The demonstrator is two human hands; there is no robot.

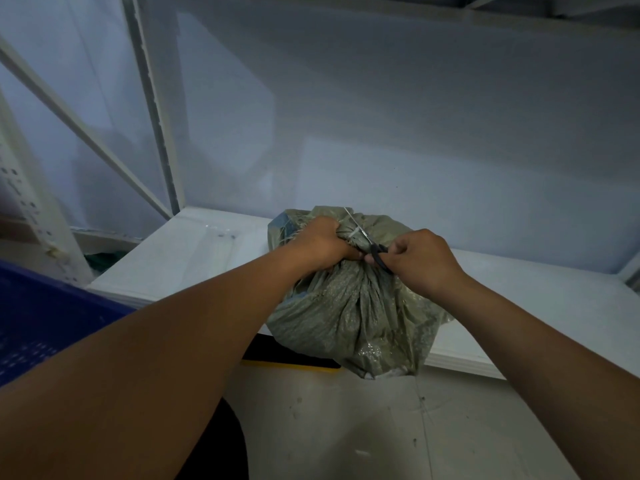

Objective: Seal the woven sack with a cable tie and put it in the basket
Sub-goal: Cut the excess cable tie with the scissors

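A grey-green woven sack (360, 317) sits on the front edge of a white shelf (194, 258), its mouth bunched together at the top. My left hand (320, 242) is clenched around the gathered neck. A pale cable tie (353, 232) circles the neck just right of that hand, its thin tail sticking up and back. My right hand (420, 259) holds black-handled scissors (375, 252), whose blades point up-left and meet the tie's tail. A blue plastic basket (45, 323) stands at the far left, partly behind my left forearm.
A white wall panel rises behind the shelf. White metal rack posts (156, 109) and a slanted brace stand at the left. Below the shelf is a pale floor (381, 427) with a black and yellow strip (294, 360) under the shelf's edge.
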